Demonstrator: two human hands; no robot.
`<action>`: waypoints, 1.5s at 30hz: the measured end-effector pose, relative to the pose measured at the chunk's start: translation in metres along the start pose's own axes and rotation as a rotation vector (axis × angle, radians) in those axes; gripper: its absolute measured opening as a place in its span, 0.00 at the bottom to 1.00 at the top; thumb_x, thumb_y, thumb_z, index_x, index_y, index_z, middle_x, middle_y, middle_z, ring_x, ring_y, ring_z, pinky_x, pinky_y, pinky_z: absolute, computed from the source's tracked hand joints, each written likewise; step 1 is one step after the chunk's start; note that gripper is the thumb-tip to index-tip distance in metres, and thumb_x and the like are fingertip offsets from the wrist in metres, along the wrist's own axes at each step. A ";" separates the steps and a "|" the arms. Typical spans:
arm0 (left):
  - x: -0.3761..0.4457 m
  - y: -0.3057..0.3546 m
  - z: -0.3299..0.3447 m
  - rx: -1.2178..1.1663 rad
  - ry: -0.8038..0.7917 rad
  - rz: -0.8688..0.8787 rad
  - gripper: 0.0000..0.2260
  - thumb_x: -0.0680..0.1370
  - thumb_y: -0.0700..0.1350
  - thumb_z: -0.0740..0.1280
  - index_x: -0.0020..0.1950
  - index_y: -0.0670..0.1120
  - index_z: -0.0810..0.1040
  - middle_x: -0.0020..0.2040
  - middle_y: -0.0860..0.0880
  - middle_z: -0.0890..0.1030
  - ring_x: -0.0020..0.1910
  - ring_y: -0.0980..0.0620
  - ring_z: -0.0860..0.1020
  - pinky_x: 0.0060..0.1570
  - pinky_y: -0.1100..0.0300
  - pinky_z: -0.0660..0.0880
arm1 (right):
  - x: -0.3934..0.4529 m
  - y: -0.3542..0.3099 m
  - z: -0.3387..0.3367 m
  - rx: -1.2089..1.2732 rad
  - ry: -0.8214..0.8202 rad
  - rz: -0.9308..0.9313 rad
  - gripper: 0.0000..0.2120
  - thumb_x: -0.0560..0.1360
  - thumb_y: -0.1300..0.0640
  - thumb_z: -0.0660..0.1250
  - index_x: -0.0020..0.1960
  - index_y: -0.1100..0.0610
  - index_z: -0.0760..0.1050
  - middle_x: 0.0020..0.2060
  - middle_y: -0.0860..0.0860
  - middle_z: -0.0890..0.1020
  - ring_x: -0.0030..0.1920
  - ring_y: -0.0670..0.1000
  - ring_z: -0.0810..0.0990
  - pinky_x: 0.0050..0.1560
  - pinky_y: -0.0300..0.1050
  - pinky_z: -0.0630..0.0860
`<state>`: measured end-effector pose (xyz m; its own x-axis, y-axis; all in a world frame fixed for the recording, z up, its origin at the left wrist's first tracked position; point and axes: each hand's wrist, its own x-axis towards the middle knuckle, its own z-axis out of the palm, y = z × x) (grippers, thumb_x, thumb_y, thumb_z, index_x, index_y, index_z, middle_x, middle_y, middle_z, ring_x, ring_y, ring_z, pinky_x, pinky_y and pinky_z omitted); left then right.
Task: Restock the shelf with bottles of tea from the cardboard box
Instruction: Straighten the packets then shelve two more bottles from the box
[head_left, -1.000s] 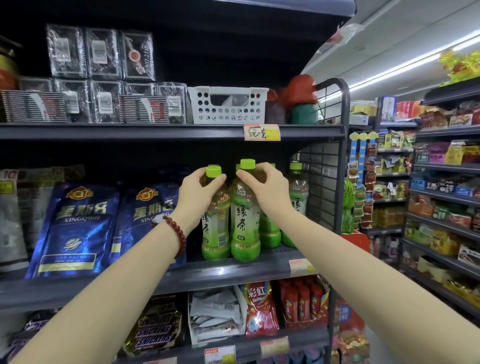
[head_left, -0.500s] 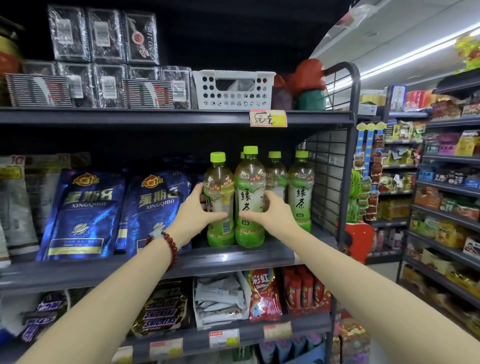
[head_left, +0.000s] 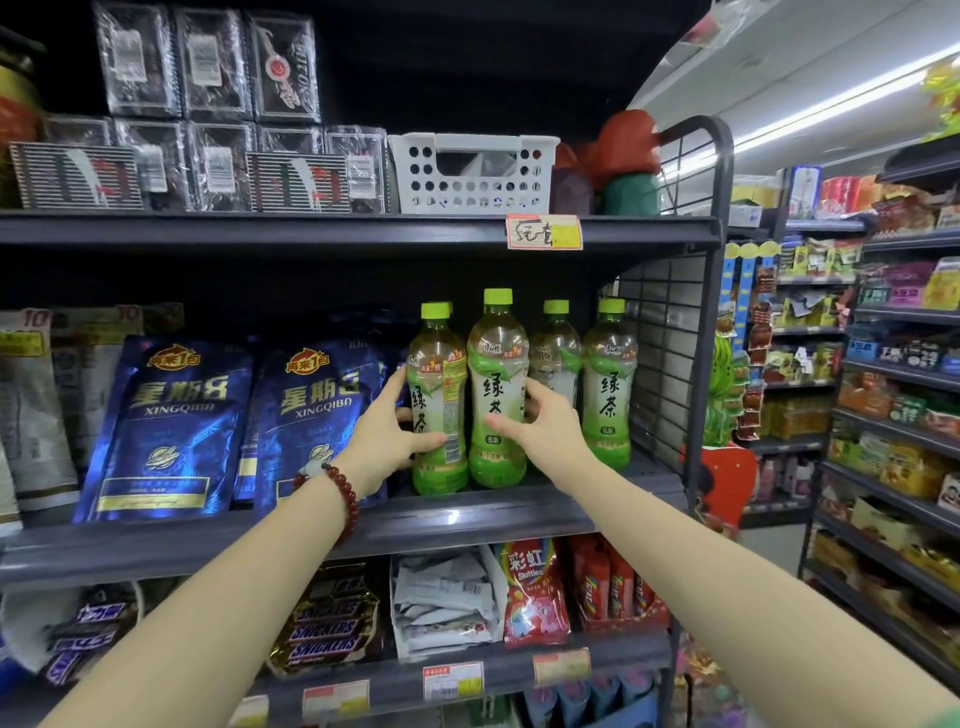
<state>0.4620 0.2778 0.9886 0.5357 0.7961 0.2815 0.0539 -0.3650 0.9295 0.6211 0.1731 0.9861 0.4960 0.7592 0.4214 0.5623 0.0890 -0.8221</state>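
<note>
Green-capped tea bottles now stand on the shelf (head_left: 467, 512); left hand (head_left: 387, 434) and right hand (head_left: 545, 423) have slid from caps to labels, loosely gripping left bottle (head_left: 438, 395) and right bottle (head_left: 497, 389), so placement looks nearly finished.

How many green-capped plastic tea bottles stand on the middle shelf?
4 visible: front-left bottle in the left hand, front-centre bottle under the right hand, one behind, one rightmost. More may be hidden behind.
</note>
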 end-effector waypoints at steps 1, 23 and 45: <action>0.001 -0.001 0.001 -0.010 0.008 0.002 0.43 0.70 0.33 0.72 0.74 0.60 0.53 0.47 0.56 0.75 0.48 0.56 0.76 0.37 0.59 0.76 | 0.001 0.001 0.002 0.012 0.001 -0.002 0.37 0.67 0.46 0.74 0.72 0.55 0.65 0.67 0.51 0.74 0.68 0.52 0.71 0.68 0.52 0.69; -0.004 -0.017 0.004 0.071 0.105 -0.002 0.28 0.69 0.42 0.75 0.66 0.48 0.69 0.65 0.42 0.75 0.58 0.49 0.77 0.61 0.48 0.74 | 0.006 0.025 0.003 0.096 -0.103 0.036 0.40 0.70 0.49 0.73 0.75 0.56 0.58 0.72 0.53 0.68 0.72 0.52 0.66 0.68 0.48 0.66; -0.082 0.000 0.019 0.876 0.138 0.112 0.12 0.74 0.42 0.68 0.56 0.42 0.79 0.53 0.43 0.82 0.55 0.45 0.78 0.56 0.55 0.75 | -0.059 0.014 -0.006 -0.587 -0.171 -0.226 0.16 0.75 0.54 0.66 0.60 0.61 0.73 0.55 0.57 0.79 0.57 0.57 0.76 0.54 0.51 0.75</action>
<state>0.4342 0.2029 0.9604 0.4737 0.7640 0.4381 0.6621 -0.6369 0.3948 0.6036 0.1258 0.9519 0.2378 0.8593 0.4529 0.9324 -0.0712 -0.3543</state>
